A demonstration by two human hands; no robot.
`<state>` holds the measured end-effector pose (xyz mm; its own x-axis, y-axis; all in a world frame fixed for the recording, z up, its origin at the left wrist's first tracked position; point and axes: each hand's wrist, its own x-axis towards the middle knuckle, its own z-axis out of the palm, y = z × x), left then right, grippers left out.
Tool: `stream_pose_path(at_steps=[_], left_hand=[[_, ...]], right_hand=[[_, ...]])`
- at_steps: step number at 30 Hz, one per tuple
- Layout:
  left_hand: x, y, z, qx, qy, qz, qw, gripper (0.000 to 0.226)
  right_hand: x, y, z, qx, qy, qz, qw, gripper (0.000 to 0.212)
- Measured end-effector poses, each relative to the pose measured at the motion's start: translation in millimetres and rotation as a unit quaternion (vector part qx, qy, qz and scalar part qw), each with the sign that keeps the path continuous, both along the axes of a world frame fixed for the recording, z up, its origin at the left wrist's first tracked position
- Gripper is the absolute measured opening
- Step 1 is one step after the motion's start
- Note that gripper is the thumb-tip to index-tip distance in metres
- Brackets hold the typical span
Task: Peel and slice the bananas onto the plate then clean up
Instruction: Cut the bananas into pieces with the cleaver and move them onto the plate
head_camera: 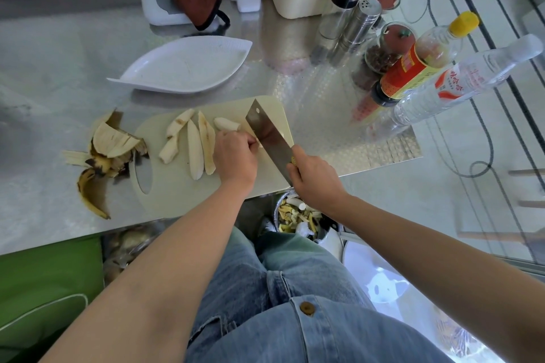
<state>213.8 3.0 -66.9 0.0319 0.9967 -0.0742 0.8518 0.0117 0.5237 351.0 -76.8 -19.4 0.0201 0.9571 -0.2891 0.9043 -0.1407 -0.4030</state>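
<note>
Banana pieces (196, 153), peeled and split lengthwise, lie on the cutting board (177, 191) at the near edge of the bench (59, 68). The left hand (236, 156) rests knuckles-up, its fingers curled onto a held piece (259, 144); only a pale sliver shows between the hand and the cleaver (268, 132). The right hand (314, 183) is wrapped round the handle, which the fist hides. Peels (112, 150) sit at the board's left end, and the plate (188, 68) lies just behind the board. Bottles (442, 79) crowd the bench's right corner. A bin (298, 218) below the near edge is partly covered by the right wrist.
</note>
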Motion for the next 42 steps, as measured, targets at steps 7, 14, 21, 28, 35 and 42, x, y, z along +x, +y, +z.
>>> stream_pose_path(at_steps=[7, 14, 21, 28, 35, 42], left_hand=[[0.1, 2.3, -2.4, -0.004, 0.006, 0.003, 1.0, 0.011], [-0.1, 1.7, -3.4, -0.002, -0.01, 0.005, 1.0, 0.008], [-0.3, 1.6, -1.7, -0.009, -0.017, 0.006, 1.0, 0.009], [-0.3, 0.8, 3.5, -0.002, -0.007, 0.002, 1.0, 0.011], [-2.8, -0.1, 2.0, -0.004, -0.027, -0.015, 1.0, 0.008], [-14.6, 4.7, 12.7, 0.041, 0.026, -0.05, 0.998, 0.003]], right_hand=[[0.6, -6.2, -1.6, -0.026, 0.001, 0.006, 1.0, 0.014], [3.3, -6.9, -2.3, -0.003, 0.019, -0.001, 1.0, 0.007], [2.7, -5.1, -4.7, 0.001, 0.017, 0.0, 1.0, 0.011], [3.4, -11.6, -8.7, -0.016, 0.012, 0.008, 1.0, 0.014], [18.7, 0.5, -3.2, 0.068, 0.07, -0.035, 0.995, 0.012], [60.2, 26.8, 11.5, 0.03, 0.089, -0.007, 0.996, 0.02]])
